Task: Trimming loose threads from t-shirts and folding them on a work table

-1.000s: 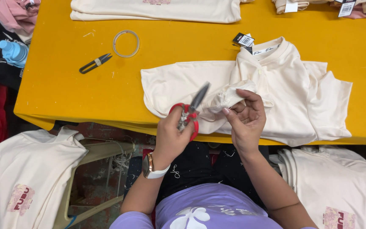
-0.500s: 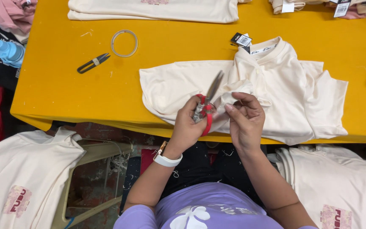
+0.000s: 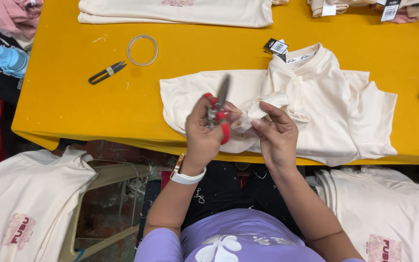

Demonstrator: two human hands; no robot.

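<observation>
left hand (image 3: pixel 203 136) grip clamped on red-handled scissors (image 3: pixel 217 110) | right hand (image 3: pixel 277 136) grip pinching cream shirt (image 3: pixel 316 104) fold, frame centre | fold just right of blades, over yellow counter (image 3: pixel 73 104)

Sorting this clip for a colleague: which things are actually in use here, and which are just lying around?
In use: scissors in left hand; cream shirt pinched by right hand.

Lying about: thread snips, clear ring, blue bottle, folded shirt.
</observation>
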